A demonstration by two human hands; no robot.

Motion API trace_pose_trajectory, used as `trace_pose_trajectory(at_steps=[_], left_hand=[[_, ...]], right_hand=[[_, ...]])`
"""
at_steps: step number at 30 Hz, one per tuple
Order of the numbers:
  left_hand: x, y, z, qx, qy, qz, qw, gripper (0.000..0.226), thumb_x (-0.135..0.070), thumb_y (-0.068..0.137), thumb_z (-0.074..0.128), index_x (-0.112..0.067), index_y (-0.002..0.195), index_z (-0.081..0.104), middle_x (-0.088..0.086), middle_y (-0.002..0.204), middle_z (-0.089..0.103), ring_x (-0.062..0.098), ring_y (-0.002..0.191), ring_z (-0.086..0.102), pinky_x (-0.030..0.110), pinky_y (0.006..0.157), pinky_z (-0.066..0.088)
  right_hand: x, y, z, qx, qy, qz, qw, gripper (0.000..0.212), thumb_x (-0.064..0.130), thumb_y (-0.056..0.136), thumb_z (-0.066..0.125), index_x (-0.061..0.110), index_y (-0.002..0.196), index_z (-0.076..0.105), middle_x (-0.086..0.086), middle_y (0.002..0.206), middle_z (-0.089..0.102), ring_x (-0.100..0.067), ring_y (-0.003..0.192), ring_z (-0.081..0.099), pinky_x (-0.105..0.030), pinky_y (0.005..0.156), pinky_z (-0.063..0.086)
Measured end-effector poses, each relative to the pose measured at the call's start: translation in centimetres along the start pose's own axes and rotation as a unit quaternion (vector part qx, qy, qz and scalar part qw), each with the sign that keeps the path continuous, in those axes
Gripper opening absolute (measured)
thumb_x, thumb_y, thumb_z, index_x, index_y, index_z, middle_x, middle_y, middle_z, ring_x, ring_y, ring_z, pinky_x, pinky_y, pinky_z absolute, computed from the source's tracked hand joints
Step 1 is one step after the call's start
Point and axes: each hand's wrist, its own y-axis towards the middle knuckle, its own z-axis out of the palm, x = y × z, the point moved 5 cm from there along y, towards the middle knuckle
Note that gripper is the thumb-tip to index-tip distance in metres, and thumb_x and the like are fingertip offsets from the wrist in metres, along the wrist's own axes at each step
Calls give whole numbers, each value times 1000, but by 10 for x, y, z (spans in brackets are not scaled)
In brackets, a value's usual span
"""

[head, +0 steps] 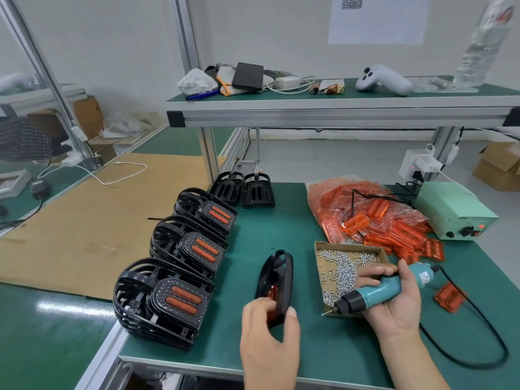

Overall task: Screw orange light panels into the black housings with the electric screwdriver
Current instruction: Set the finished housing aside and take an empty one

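left hand (268,337) grips black housing (277,280) on edge on the worktop (267,237), orange panel (272,293) inside | right hand (394,299) grasps electric screwdriver (374,291) over screw box (323,246) | housing likely light, rigid plastic; hold by rim

I can read no words or numbers: the paper sheet (378,18) on the wall bears a QR code (352,1), and my screwdriver's label (425,277) is blurred.
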Motion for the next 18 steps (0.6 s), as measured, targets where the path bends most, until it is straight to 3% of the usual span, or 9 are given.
trace_pose_trajectory(at_steps=[2, 4, 7, 10, 11, 13, 15, 17, 18], left_hand=[[14, 7, -8, -29, -74, -139, 987, 5, -32, 90, 73, -32, 88, 68, -12, 84, 72, 3, 81, 67, 20, 79, 51], [32, 12, -9, -51, -166, -280, 944, 15, -37, 96, 67, -25, 86, 70, -8, 77, 74, 12, 81, 71, 30, 79, 58], [47, 13, -7, -61, -269, -389, 879, 27, -36, 101, 59, -14, 90, 69, 6, 85, 77, 22, 87, 75, 43, 87, 60], [52, 9, -14, -44, -191, -376, 906, 12, -23, 97, 67, -12, 92, 69, 3, 89, 74, 28, 93, 72, 53, 98, 54], [51, 7, -16, -32, -168, -366, 915, 10, -18, 94, 70, -12, 101, 69, -3, 90, 73, 28, 95, 71, 53, 101, 52], [48, 2, -18, -18, -132, -369, 920, 55, -15, 91, 74, -14, 142, 54, -12, 97, 66, 16, 95, 68, 42, 104, 48], [40, 1, -21, 4, -108, -358, 928, 84, -16, 88, 77, -18, 158, 31, 1, 121, 65, 0, 92, 61, 23, 89, 44], [34, 1, -22, 6, -85, -323, 943, 89, -9, 85, 79, -19, 159, 30, 12, 157, 38, 12, 99, 63, 16, 82, 42], [32, 1, -22, 8, -65, -295, 953, 88, -6, 83, 80, -18, 157, 34, 11, 164, 24, 20, 105, 62, 20, 84, 46]], right_hand=[[-2, 0, 0, -13, -5, -5, 1000, 27, 30, 75, 83, 26, 78, 57, 19, 79, 50, 1, 74, 54, -14, 59, 44], [-4, 0, 0, -22, -9, -7, 1000, 19, 35, 85, 72, 26, 77, 57, 19, 79, 48, 1, 73, 53, -13, 59, 43], [-5, 0, 0, -24, -10, -12, 1000, 19, 35, 84, 71, 26, 77, 56, 19, 79, 48, 1, 73, 53, -14, 58, 44], [-4, 0, -1, -20, -10, -12, 1000, 20, 37, 89, 67, 26, 77, 56, 19, 78, 48, 0, 72, 54, -15, 58, 45], [-5, 0, -2, -19, -8, -10, 1000, 20, 38, 90, 66, 26, 77, 56, 18, 78, 48, 0, 72, 54, -15, 58, 45], [-5, 0, -2, -17, -10, -3, 1000, 20, 38, 91, 65, 26, 77, 57, 18, 78, 48, 0, 72, 54, -15, 58, 46], [-6, 0, -3, -11, -13, 0, 1000, 21, 38, 91, 65, 26, 76, 57, 18, 77, 48, 0, 73, 54, -15, 59, 46], [-6, 1, -4, -7, -13, 0, 1000, 22, 38, 91, 65, 26, 75, 57, 18, 77, 48, 0, 73, 54, -15, 59, 46], [-6, 1, -4, -5, -14, 1, 1000, 22, 38, 91, 65, 25, 75, 57, 18, 77, 48, 0, 73, 54, -15, 59, 46]])
